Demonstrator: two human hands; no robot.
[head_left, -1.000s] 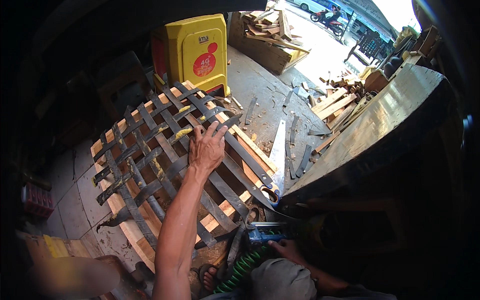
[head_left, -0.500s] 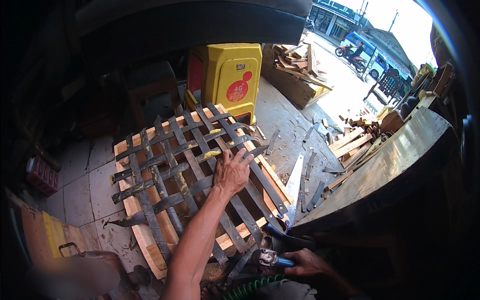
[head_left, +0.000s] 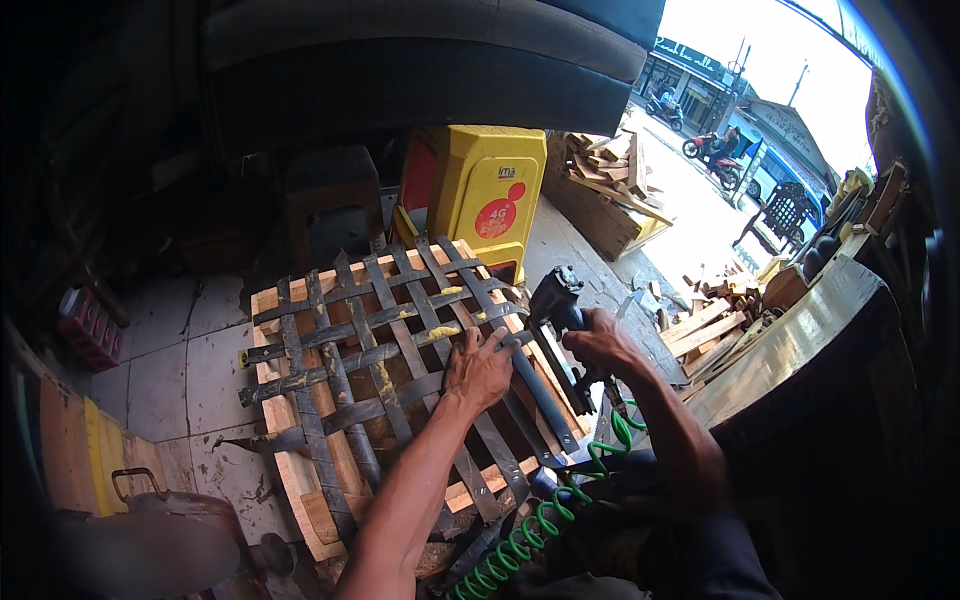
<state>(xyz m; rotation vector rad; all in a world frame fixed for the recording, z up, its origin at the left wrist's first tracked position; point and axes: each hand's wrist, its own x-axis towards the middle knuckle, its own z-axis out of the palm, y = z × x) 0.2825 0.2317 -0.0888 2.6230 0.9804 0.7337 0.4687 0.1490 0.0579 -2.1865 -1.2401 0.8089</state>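
Observation:
A wooden frame (head_left: 292,485) lies before me, crossed by woven black rubber straps (head_left: 350,415), some with yellow smears. Over its right part, my left hand (head_left: 477,372) rests with bent fingers closed on one strap near the right rail. My right hand (head_left: 603,347) grips a pneumatic staple gun (head_left: 556,296), held upright just beyond that rail. The gun's nose is near the strap end and the rail; whether it touches cannot be made out. A coiled green air hose (head_left: 545,520) runs from the gun down toward my lap.
A yellow plastic stool (head_left: 490,190) stands behind the frame. Beyond it is a wooden box (head_left: 600,215) heaped with offcuts. More wood scraps (head_left: 705,325) lie at the right, beside a large pale-topped board (head_left: 800,330). A dark padded piece (head_left: 420,80) overhangs the back.
My right hand has lifted the staple gun from near my lap up to the frame's right rail, stretching the green hose. My left hand stays on the strap, its fingers more bent.

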